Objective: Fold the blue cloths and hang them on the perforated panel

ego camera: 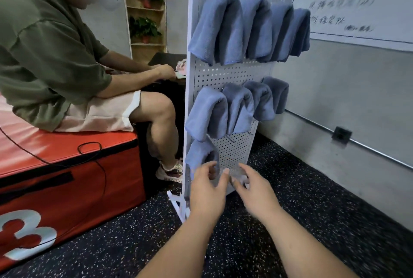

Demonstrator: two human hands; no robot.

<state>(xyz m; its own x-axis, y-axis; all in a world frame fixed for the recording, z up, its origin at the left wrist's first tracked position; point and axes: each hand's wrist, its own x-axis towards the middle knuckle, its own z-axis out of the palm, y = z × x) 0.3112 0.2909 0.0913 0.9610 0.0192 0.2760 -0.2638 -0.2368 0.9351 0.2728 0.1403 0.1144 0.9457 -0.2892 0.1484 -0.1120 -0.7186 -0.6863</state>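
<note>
**Perforated panel, nine cloths hung, both grips free**

Perforated panel (225, 72): white, upright on speckled floor (301, 192).
Top-row cloths (245, 27): four, blue, folded over pegs.
Middle-row cloths (237, 107): four, likewise.
Bottom cloth (199, 154): single, at the panel's left edge.
Left grip (207, 188): released, fingers loose, holding nothing. The bottom cloth is just beside it at 11 o'clock, and blur hides whether they touch.
Right grip (254, 190): released, at 3 o'clock of the left grip, before bare lower panel.

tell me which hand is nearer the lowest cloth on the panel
Left. The left hand is just below the lowest cloth, fingertips close to its lower edge. The right hand is off to the cloth's right, in front of bare panel.
</note>
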